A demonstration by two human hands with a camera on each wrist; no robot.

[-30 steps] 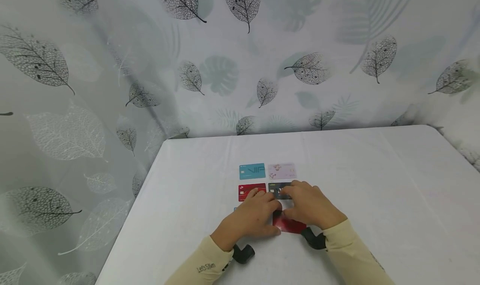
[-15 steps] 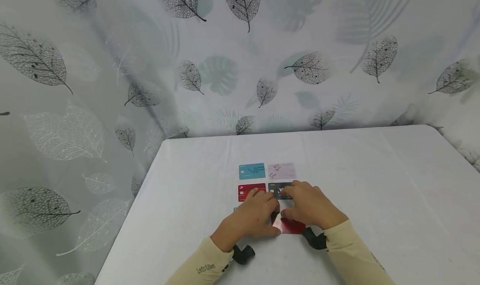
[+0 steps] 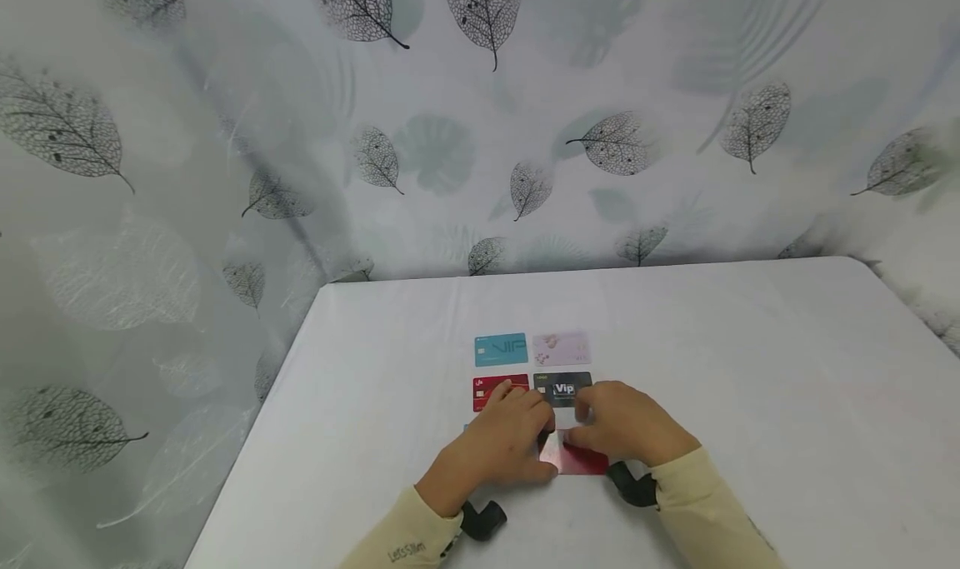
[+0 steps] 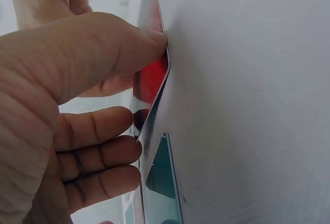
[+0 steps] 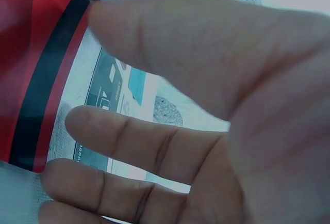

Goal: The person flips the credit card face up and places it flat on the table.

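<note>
In the head view, my left hand [image 3: 498, 448] holds the left part of a red card [image 3: 588, 462] with a dark stripe. The left wrist view shows the thumb on the card's near edge and several fingers by its raised end; the card [image 4: 154, 77] looks bent, that end off the table. My right hand [image 3: 633, 423] is over the card's right side. Its thumb lies at the card's striped edge in the right wrist view, while the other fingers [image 5: 144, 144] extend loosely, pinching nothing. Just beyond lies a dark "Vip" card [image 3: 562, 388].
A blue VIP card [image 3: 501, 350] and a pink floral card [image 3: 562, 348] form the far row. Another red card [image 3: 489, 390] lies partly under my left hand. A teal card [image 4: 164, 172] sits beside the bent one. White cloth [image 3: 750, 369] covers the table.
My right hand has drawn back slightly, uncovering more of the dark "Vip" card. The red card's left part has tilted and now catches the light. My left hand stays nearly in place.
</note>
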